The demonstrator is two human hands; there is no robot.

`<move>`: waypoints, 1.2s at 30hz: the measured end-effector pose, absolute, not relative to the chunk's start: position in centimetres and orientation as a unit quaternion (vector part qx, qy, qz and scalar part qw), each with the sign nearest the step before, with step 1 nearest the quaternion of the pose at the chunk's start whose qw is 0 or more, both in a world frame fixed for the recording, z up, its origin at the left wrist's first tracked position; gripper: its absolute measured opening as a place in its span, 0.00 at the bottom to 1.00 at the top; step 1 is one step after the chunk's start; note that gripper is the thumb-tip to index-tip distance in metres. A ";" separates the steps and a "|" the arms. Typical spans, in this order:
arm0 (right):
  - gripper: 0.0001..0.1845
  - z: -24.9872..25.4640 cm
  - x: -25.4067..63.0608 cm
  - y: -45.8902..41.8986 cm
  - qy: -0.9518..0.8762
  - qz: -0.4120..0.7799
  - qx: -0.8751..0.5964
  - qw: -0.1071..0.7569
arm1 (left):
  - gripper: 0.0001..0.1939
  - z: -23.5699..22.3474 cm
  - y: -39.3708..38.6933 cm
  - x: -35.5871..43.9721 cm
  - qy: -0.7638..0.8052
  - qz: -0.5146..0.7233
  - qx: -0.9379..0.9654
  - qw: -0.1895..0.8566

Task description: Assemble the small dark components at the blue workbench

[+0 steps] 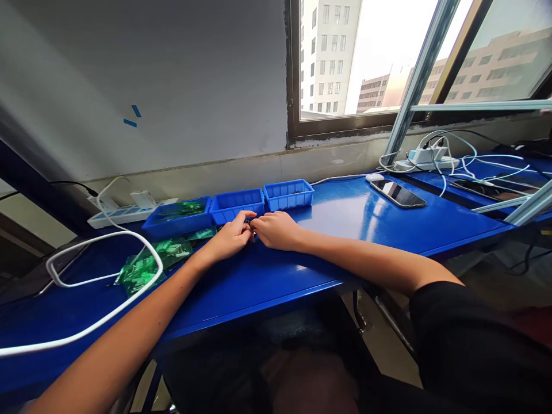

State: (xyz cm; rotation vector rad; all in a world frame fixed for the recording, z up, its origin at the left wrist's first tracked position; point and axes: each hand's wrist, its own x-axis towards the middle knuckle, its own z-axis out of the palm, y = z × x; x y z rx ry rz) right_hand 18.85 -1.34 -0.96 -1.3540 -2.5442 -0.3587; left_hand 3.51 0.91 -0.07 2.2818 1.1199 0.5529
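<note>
My left hand [233, 237] and my right hand [278, 230] meet over the blue table [267, 282], just in front of the blue bins. Both have their fingers closed around a small dark part [249, 222] between them. Most of that part is hidden by the fingers, so its kind does not show. Behind the hands stand the middle blue bin [238, 198] and the right blue bin [290, 198], which has a few dark bits inside. The left blue bin [157, 227] holds green plastic packets [185, 209].
More green bags [144, 267] lie left of my left forearm. A thick white cable [86, 336] loops across the left side, near a power strip [129, 214]. A phone [397, 193] and a small white case [374, 177] lie at the right. Tangled cables surround another strip [426, 161].
</note>
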 end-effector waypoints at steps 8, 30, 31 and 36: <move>0.13 -1.3 18.9 -1.1 -0.875 -0.131 -0.453 0.113 | 0.26 -0.1 1.0 3.6 0.421 0.222 0.829 0.295; 0.10 -1.3 18.8 -1.1 -0.885 -0.093 -0.443 0.105 | 0.25 -0.9 1.5 3.5 0.434 0.244 0.813 0.303; 0.09 -1.3 18.8 -1.1 -0.886 -0.092 -0.442 0.108 | 0.25 -0.9 1.5 3.5 0.434 0.247 0.810 0.307; 0.09 -1.6 18.9 -1.0 -0.880 -0.093 -0.449 0.123 | 0.26 -0.9 1.8 3.5 0.424 0.254 0.794 0.354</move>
